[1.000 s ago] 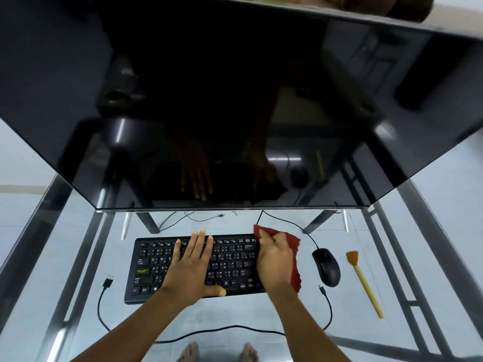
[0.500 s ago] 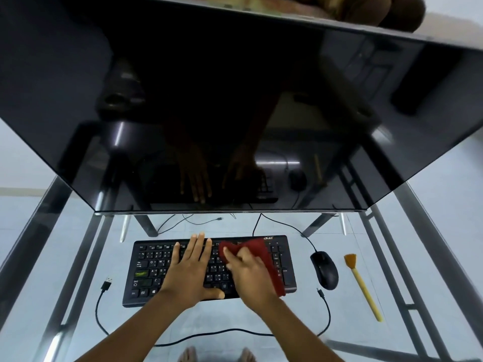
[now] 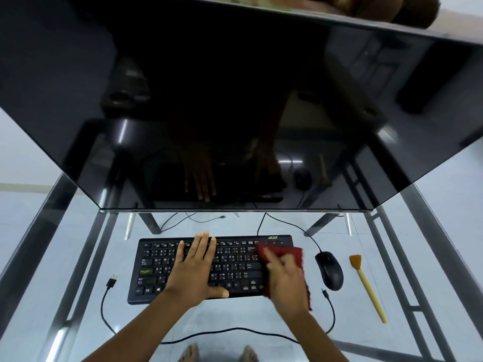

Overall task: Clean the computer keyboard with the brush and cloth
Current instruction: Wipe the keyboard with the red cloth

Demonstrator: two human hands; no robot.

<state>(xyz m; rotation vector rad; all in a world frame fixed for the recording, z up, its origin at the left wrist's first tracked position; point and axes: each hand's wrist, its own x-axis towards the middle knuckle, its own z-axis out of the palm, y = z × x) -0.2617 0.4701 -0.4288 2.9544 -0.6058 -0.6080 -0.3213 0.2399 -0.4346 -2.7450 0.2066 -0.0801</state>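
Observation:
A black keyboard (image 3: 156, 267) lies on the glass desk below the monitor. My left hand (image 3: 194, 270) rests flat on its middle keys, fingers spread, thumb at the front edge. My right hand (image 3: 286, 279) presses a dark red cloth (image 3: 292, 253) onto the keyboard's right end, which the cloth and hand hide. A brush (image 3: 367, 286) with a yellow handle and orange bristles lies on the desk to the right, untouched.
A black mouse (image 3: 329, 270) sits between keyboard and brush, close to the cloth. A large dark monitor (image 3: 235, 100) overhangs the back of the glass desk (image 3: 78, 257). A loose USB cable (image 3: 111, 282) loops along the front. Bare feet show through the glass.
My right hand swept the cloth from the keyboard's right end to its middle and back to the right end. The left hand stayed flat on the keys.

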